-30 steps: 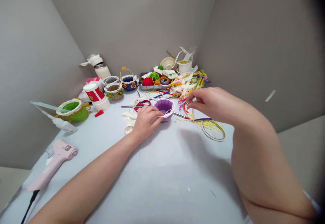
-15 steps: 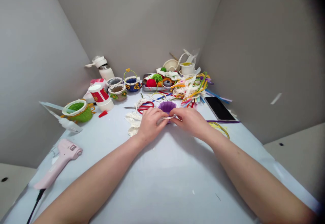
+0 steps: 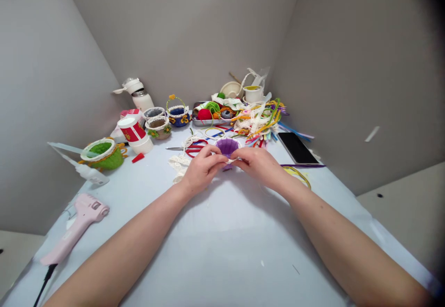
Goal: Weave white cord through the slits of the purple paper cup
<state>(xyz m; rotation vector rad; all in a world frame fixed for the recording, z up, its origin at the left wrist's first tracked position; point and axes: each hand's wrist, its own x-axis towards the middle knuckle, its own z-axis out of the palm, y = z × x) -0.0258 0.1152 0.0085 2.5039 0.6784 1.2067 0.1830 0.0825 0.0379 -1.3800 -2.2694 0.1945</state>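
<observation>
A small purple cup-shaped basket [image 3: 227, 145] with a white rim stands at the middle of the table, its open top showing. At its near side my left hand [image 3: 204, 170] has its fingers closed at the rim. From the right my right hand [image 3: 259, 164] pinches the same stretch of white lace trim [image 3: 232, 160], thumb and fingers pressed together. The fingertips of both hands nearly meet there, covering most of the trim and the near rim. Beside my left hand lies loose white lace [image 3: 178, 167], and behind it are red-handled scissors [image 3: 195, 148].
A pink glue gun [image 3: 78, 226], a glue bottle [image 3: 92, 175] and a green basket [image 3: 104, 154] are at left. Several decorated baskets [image 3: 159, 128] stand behind. A tray [image 3: 212, 122] of yarn and a ribbon pile [image 3: 259, 121] lie at back; a phone [image 3: 298, 149] is right.
The view has shifted slightly, moving the scene a little left. My right fingertips have come closer to my left ones along the near rim; the basket stays in place.
</observation>
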